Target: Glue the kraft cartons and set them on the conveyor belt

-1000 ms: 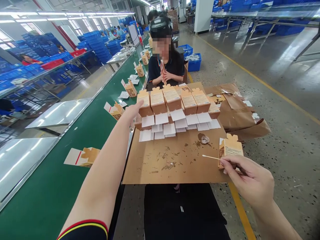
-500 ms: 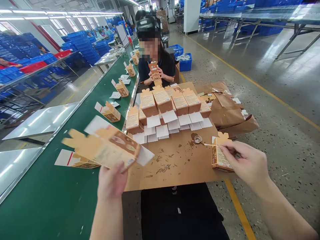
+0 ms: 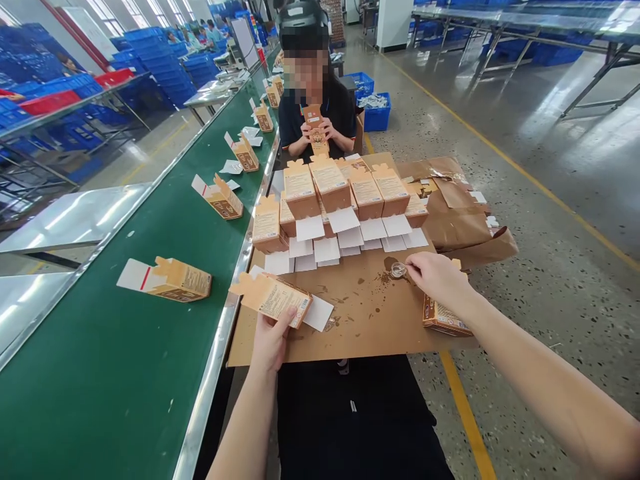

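My left hand (image 3: 271, 339) is closed around the lower edge of a small tan-and-brown carton (image 3: 277, 299), tilted over the near left of the cardboard sheet. Its tabbed end points left and a white flap sticks out to the right. At the sheet's right side my right hand (image 3: 440, 277) pinches a thin cotton swab, now mostly hidden by the fingers. The fingertips are right beside a small clear round dish (image 3: 398, 270) with brown liquid stains around it. Behind that wrist another carton (image 3: 443, 317) stands partly covered.
Stacked cartons (image 3: 333, 183) with white flaps occupy the back of the cardboard sheet (image 3: 365, 327). On the left, a green conveyor belt (image 3: 125, 360) carries several spaced cartons. A co-worker (image 3: 343, 110) opposite holds a carton. A brown paper bag (image 3: 450, 220) lies right of the stack.
My left hand has brought its carton rightward from over the belt to above the cardboard. My right hand has moved left and away from me, taking the swab to the dish.
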Demonstrator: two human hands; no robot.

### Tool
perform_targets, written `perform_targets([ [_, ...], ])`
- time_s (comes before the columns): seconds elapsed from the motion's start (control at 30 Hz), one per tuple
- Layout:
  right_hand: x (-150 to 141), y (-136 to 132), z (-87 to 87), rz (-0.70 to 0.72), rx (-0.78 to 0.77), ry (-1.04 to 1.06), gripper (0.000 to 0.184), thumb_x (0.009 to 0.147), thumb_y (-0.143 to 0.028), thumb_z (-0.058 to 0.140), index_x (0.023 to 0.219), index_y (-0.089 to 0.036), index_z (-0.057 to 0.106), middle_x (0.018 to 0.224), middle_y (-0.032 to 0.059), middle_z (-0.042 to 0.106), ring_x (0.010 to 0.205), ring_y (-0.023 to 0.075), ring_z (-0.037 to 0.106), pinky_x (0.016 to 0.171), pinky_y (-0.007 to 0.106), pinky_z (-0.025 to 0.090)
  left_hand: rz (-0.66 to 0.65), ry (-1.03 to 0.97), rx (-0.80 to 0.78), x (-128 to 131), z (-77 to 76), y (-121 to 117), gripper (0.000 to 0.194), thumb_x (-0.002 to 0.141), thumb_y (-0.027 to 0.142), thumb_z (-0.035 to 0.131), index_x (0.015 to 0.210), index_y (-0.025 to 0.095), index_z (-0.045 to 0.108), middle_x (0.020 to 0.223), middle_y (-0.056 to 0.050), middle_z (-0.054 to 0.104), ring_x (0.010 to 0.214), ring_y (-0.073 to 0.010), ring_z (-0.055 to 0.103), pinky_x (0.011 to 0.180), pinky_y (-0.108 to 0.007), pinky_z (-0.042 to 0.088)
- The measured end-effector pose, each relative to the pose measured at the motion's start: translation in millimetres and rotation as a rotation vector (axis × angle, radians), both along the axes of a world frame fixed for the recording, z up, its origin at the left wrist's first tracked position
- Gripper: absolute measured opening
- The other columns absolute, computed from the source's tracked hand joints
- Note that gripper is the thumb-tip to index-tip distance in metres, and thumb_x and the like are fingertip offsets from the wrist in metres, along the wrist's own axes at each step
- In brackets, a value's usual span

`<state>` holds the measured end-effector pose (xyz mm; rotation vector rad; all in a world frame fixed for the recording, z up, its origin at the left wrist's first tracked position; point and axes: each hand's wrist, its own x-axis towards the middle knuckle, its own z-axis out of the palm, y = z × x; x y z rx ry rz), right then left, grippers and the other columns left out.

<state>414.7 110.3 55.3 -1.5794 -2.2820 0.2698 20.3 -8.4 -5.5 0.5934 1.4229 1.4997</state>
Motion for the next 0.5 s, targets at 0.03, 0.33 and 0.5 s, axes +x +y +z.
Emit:
perform_targets([
  [0.03,0.9,-2.2,2.9,-0.001,0.001,0.002,0.028,0.101,-0.019,0.060,0.079,-0.026,0.074,0.081,0.0061,0.085,0.075,0.0244,0.076,0.069,0.035,0.052,-0.006,-0.003,-0.005,-4.1,1.6,0.8,0.089,0.065,0.054,0.115,0.139,0.023,0.078,0.144,-0.018,0.084,0.145,-0.0433,0.077,0.125,-0.058,0.063],
  [0.33,-51.9,-84.3,22.9,0.093,0.138,0.516,0.020,0.112,-0.020,0.068,0.101,-0.025,0.084,0.086,0.0029,0.086,0.073,0.0193,0.078,0.068,0.030,0.063,-0.049,0.076,-0.003,-1.7,7.1,2.8,0.090,0.067,0.051,0.116,0.140,0.023,0.071,0.148,-0.017,0.081,0.145,-0.0403,0.077,0.126,-0.057,0.061],
  [0.5,-117.0,-111.6,-19.8,0.119,0.037,0.643,0.022,0.112,-0.016,0.068,0.096,-0.026,0.080,0.081,0.0006,0.081,0.068,0.0160,0.073,0.065,0.027,0.060,-0.018,0.151,-0.028,8.2,5.0,3.2,0.091,0.067,0.055,0.114,0.141,0.025,0.069,0.136,-0.016,0.083,0.133,-0.0401,0.081,0.116,-0.058,0.068],
])
